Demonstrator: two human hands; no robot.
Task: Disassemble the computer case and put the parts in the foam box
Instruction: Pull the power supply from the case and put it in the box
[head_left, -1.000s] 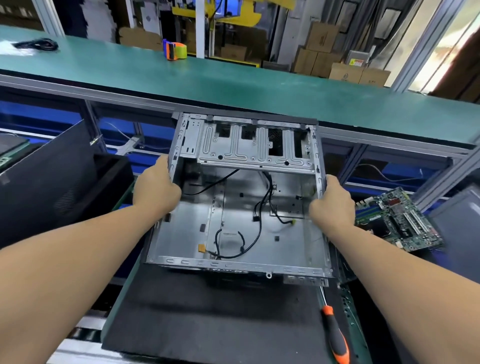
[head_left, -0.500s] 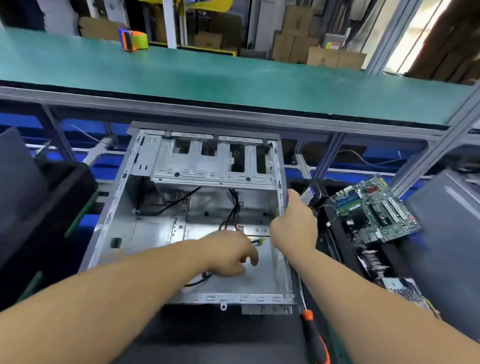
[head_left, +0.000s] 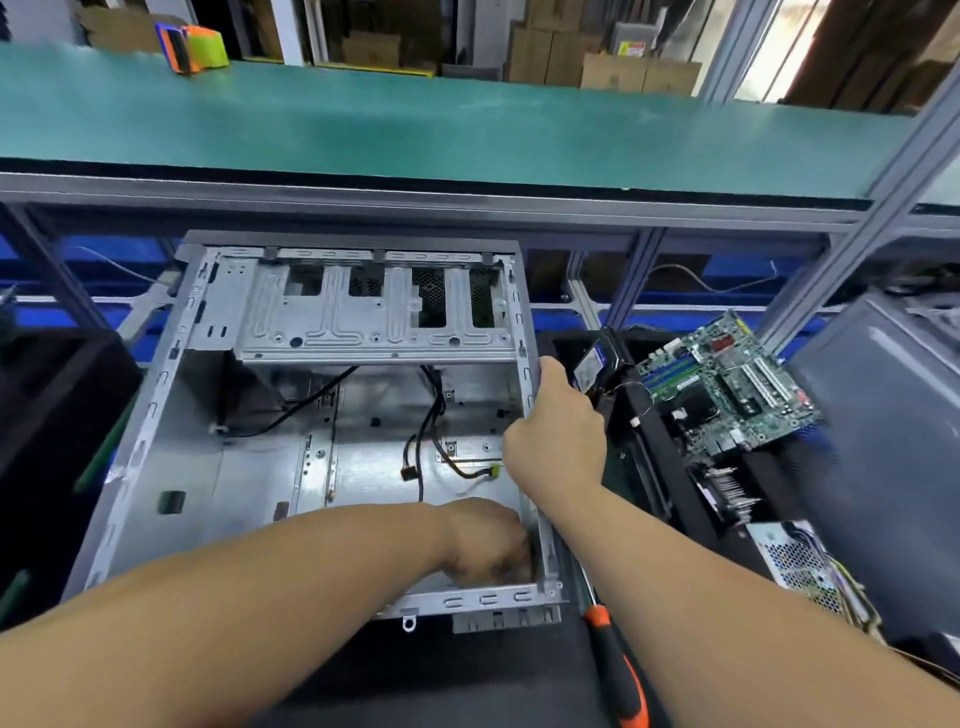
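The open computer case (head_left: 332, 431) lies in the middle of the desk (head_left: 467, 680), holding only loose black cables (head_left: 436, 415). The right hand (head_left: 556, 441) clamps its fingers on the case's three o'clock wall. The left hand (head_left: 491, 540) reaches into the five o'clock corner, fingers curled; what they hold, I cannot tell. At three o'clock, a circuit board (head_left: 727, 384) rests in the black foam box (head_left: 654, 467).

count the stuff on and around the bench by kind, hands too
hands: 2, left hand, right hand
computer case: 1
motherboard: 1
screwdriver: 1
tape dispenser: 1
total: 6
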